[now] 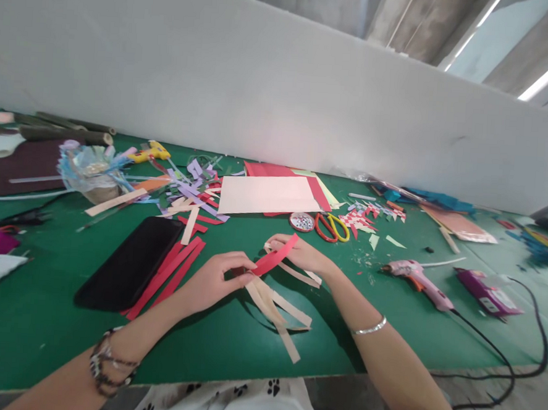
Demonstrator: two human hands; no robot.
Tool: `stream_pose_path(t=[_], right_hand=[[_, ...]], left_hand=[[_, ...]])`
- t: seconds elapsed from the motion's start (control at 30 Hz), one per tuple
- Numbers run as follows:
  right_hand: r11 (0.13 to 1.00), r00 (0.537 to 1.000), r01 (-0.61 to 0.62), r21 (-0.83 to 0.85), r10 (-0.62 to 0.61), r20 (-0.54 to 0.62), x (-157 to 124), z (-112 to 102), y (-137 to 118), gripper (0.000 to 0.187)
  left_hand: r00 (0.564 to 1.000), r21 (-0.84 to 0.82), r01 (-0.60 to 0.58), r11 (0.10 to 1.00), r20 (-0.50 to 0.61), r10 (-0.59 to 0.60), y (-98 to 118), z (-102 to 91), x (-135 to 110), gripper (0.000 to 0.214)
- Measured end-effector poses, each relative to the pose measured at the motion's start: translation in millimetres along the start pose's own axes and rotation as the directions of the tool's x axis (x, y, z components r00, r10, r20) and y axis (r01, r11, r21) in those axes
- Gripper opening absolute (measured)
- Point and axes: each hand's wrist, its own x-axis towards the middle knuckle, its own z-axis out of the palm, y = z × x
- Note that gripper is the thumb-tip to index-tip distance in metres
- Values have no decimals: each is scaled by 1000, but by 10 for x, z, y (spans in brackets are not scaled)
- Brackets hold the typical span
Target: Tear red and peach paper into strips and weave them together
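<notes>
A short red paper strip [273, 259] spans the gap between my two hands above the green table. My left hand [220, 280] pinches its lower left end, where several cream paper strips [274, 307] fan out to the right. The fingers of my right hand [299, 253] are closed around the strip's upper part, and more cream strips hang below them. How the red and cream strips join is hidden by my fingertips. Longer red strips [177, 276] lie to the left, partly under a black phone [128, 264].
Beyond my hands lie a cream paper sheet [268, 194], scissors [332, 227] and a round tin [301, 221]. A pink glue gun [420, 282] with a trailing cord rests at right, beside a purple box-like device [486, 292]. Paper scraps [194, 188] and a yellow glue gun [151, 152] are at back left.
</notes>
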Motion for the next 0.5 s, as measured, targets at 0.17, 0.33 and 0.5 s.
stream_pose_path(t=[0.17,0.33,0.5], right_hand=[[997,998,-68,26,68,6,-65,-115,23,23],[995,994,-44,86,36,102,-113,-201,-6,20],[994,999,4,109,-10,48,-140,-234,2,21]], left_hand=[[999,-5,28,1000,-19,-28,-18,-5,2,24],[998,31,44,999,-51,-43,-55,3,7,26],[996,53,30,998,-83,-26,-62,0,13,26]])
